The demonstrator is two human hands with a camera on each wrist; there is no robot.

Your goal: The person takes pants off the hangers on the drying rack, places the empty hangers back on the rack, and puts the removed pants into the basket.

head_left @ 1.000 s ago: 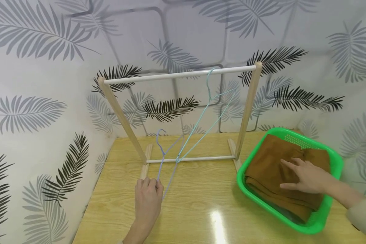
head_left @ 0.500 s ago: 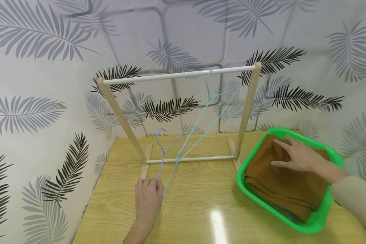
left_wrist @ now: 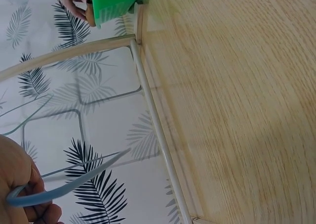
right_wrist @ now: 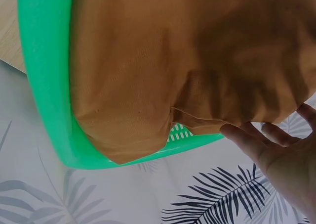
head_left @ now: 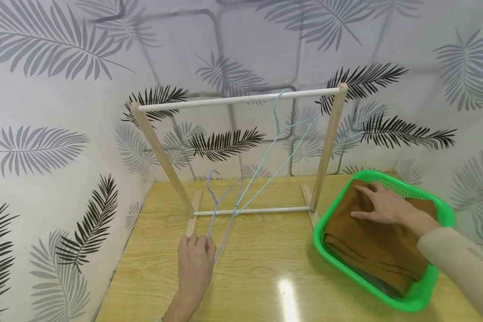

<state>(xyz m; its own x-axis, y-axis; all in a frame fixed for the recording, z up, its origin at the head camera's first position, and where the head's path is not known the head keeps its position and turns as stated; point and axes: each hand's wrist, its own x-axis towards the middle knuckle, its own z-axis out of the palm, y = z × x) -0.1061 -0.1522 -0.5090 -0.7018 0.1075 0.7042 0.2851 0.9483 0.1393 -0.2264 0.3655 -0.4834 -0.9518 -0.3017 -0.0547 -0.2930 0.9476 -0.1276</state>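
A lavender clothes hanger (head_left: pixel 216 203) stands slanted over the table, its hook upward. My left hand (head_left: pixel 195 264) grips its lower end; in the left wrist view the bar of the hanger (left_wrist: pixel 74 184) passes through the curled fingers. At the right, a folded brown garment (head_left: pixel 366 243) lies in a green basket (head_left: pixel 361 279). My right hand (head_left: pixel 390 208) is over the garment's far part, thumb and index finger spread. In the right wrist view, the fingertips of the right hand (right_wrist: pixel 286 159) touch the garment's edge beside the basket rim.
A small wooden rack (head_left: pixel 332 134) with a white top rail (head_left: pixel 233 100) stands at the back. A mint-green hanger (head_left: pixel 279 132) hangs from that rail. Beneath is a wood-grain table (head_left: pixel 249 268), and a leaf-patterned wall (head_left: pixel 257 44) rises behind.
My right hand has slid leftward and away from me over the garment to its far edge. The left hand and the lavender hanger have stayed in place.
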